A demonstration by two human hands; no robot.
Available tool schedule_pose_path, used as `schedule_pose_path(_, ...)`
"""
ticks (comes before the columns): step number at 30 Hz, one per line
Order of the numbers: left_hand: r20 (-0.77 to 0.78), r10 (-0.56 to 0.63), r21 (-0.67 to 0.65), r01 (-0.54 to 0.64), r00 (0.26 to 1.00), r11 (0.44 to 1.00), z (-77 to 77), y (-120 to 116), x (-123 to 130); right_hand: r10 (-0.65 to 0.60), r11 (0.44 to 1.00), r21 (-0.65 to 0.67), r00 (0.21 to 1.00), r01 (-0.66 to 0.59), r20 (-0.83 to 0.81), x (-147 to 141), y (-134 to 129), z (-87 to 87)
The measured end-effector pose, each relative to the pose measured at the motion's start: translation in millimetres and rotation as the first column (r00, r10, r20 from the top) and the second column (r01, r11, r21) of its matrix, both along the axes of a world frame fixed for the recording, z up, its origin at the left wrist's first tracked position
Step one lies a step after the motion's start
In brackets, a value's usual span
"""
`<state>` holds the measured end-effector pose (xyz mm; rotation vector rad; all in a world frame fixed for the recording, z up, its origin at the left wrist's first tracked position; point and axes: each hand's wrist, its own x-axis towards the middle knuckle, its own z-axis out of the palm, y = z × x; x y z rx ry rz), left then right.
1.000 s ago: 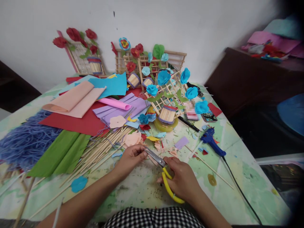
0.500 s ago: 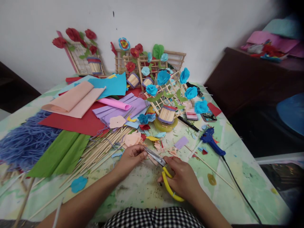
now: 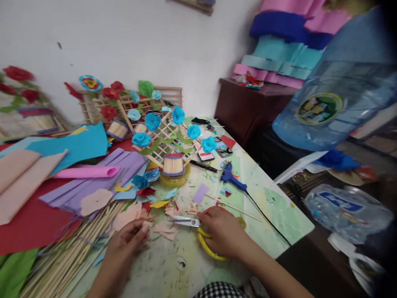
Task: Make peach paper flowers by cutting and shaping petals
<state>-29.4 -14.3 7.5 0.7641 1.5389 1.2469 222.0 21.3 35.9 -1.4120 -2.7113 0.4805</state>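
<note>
My right hand (image 3: 221, 231) grips a pair of scissors (image 3: 190, 222) by the yellow handles, red also showing near the knuckles. The metal blades point left, over the tabletop. Left of the blade tips, my left hand (image 3: 130, 240) is closed in a pinch. A small piece of peach paper (image 3: 147, 224) shows between thumb and fingers, partly hidden. Peach paper scraps (image 3: 166, 231) lie between both hands. Behind my left hand is a larger cut peach piece (image 3: 128, 215).
Thin sticks (image 3: 72, 244) lie at the left near coloured paper sheets (image 3: 93, 178). A stick trellis with blue paper flowers (image 3: 169, 140) stands ahead. A blue glue gun (image 3: 231, 177) lies at the right, its cord trailing. Beyond the table edge stands a large water bottle (image 3: 328, 95).
The view has turned to the right. My hands have moved apart, and the scissor blades have come away from my left fingers.
</note>
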Motion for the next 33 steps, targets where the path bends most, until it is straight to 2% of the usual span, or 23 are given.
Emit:
schedule_pose_path(2,0.017,0.033,-0.009,-0.033,0.999,0.999,-0.8,0,1,0.034,0.999,0.021,0.999,-0.035,0.007,2,0,0.5)
schedule_pose_path(6,0.077,0.023,-0.063,-0.018,0.997,0.998,-4.8,2,-2,0.092,0.995,0.043,0.996,-0.093,0.013,1,-2,5.2)
schedule_pose_path(9,0.111,0.033,-0.06,-0.027,0.993,0.998,-5.9,3,-6,0.142,0.989,0.033,0.989,-0.143,0.031,5,1,14.5)
schedule_pose_path(11,0.119,0.038,-0.069,-0.03,0.992,0.997,-5.0,3,-7,0.135,0.99,0.035,0.989,-0.137,0.06,13,12,22.8)
schedule_pose_path(14,0.119,0.046,-0.101,-0.034,0.992,0.994,-3.7,3,-6,-0.007,0.994,0.108,0.993,-0.006,0.116,32,52,34.1)
schedule_pose_path(17,0.124,0.047,-0.112,-0.033,0.991,0.993,-4.5,2,-6,-0.197,0.962,0.223,0.967,0.159,0.16,59,114,38.1)
schedule_pose_path(19,0.128,0.039,-0.107,-0.026,0.991,0.994,-5.7,2,-7,-0.283,0.948,0.215,0.93,0.234,0.236,77,156,36.3)
schedule_pose_path(22,0.113,0.048,-0.117,-0.035,0.992,0.993,-6.9,4,-10,-0.299,0.949,0.189,0.91,0.252,0.288,99,205,29.4)
schedule_pose_path(28,0.104,0.138,-0.144,-0.123,0.985,0.982,-15.9,9,-18,-0.285,0.958,0.088,0.888,0.272,0.361,118,256,13.5)
schedule_pose_path(33,0.095,0.095,-0.119,-0.083,0.991,0.989,-30.8,10,-23,-0.33,0.944,0.095,0.872,0.317,0.361,111,287,8.4)
